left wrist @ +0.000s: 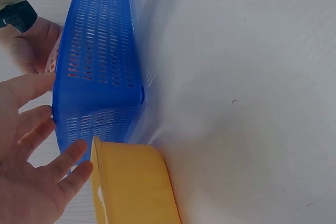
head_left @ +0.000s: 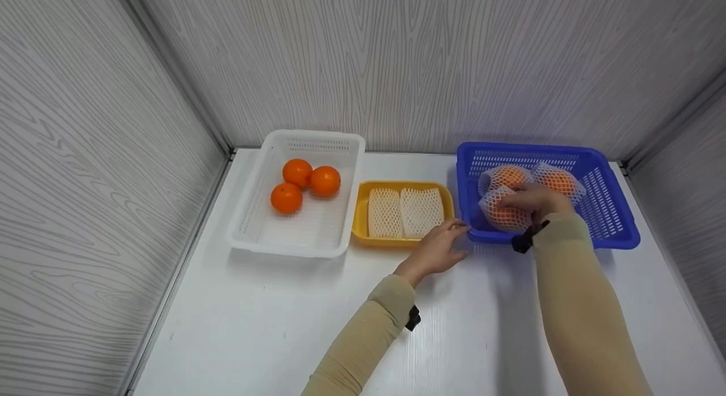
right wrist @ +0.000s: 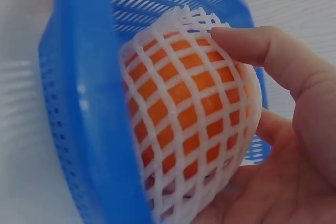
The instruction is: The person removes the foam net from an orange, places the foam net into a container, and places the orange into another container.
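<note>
My right hand (head_left: 536, 198) is inside the blue basket (head_left: 615, 217) and grips an orange in a white foam net sleeve (head_left: 505, 214). In the right wrist view the thumb lies on the net while other fingers curl behind the fruit. Two more netted oranges, one at the back left (head_left: 507, 173) and one to the right (head_left: 558, 180), sit in the same basket. My left hand (head_left: 437, 248), fingers spread and holding nothing, is at the basket's near left corner, by the yellow tray (head_left: 363, 237). In the left wrist view its fingertips are close to both rims; contact is unclear.
Two flat white foam nets, a left one (head_left: 384, 211) and a right one (head_left: 421, 211), lie in the yellow tray. Left of it, a white basket (head_left: 249, 245) holds three bare oranges (head_left: 298, 173). Wood-grained panels (head_left: 351, 67) enclose the white table (head_left: 255, 328) at the back and sides.
</note>
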Demonstrator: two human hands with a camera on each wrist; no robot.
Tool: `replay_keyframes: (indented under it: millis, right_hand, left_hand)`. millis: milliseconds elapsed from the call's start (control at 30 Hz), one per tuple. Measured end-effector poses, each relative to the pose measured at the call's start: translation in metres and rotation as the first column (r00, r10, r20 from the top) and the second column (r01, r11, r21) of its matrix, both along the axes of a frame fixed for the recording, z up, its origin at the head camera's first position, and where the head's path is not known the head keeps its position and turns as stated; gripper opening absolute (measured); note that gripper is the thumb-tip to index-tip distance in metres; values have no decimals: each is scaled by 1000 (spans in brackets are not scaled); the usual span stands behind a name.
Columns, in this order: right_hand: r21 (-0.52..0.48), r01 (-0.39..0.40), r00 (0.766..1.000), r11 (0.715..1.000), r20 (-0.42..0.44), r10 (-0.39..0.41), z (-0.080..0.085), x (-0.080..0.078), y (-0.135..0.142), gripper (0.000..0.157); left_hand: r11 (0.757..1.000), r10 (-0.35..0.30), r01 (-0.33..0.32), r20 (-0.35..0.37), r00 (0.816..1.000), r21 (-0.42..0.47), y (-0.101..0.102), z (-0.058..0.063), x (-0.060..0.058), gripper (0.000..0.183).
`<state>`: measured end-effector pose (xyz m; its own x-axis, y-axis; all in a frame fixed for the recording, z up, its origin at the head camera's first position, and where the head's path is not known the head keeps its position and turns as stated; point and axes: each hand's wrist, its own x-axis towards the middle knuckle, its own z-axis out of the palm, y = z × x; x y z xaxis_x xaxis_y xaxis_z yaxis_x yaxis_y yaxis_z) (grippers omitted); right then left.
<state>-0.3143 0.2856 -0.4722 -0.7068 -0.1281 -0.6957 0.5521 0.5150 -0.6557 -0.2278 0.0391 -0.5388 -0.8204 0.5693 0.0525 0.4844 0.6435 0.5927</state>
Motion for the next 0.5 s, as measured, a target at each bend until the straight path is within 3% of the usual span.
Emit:
replay_keyframes:
  millis: [133,300,500]
  right_hand:
    - [1,-60,995,998,-78,60,11,-1,0,105]
    - [110,-173,967,979,-172,190,27,4,-1,104]
    - [155,-199,932,968,-275,236,38,14,-6,98]
  left_hand:
    - [1000,0,0,19,1000,-1,-1,1,2,55]
    - [1000,-3,3,82,997,-1,-3,2,4,58]
    - [1000,-11,7,149,989,31,-6,6,5,61]
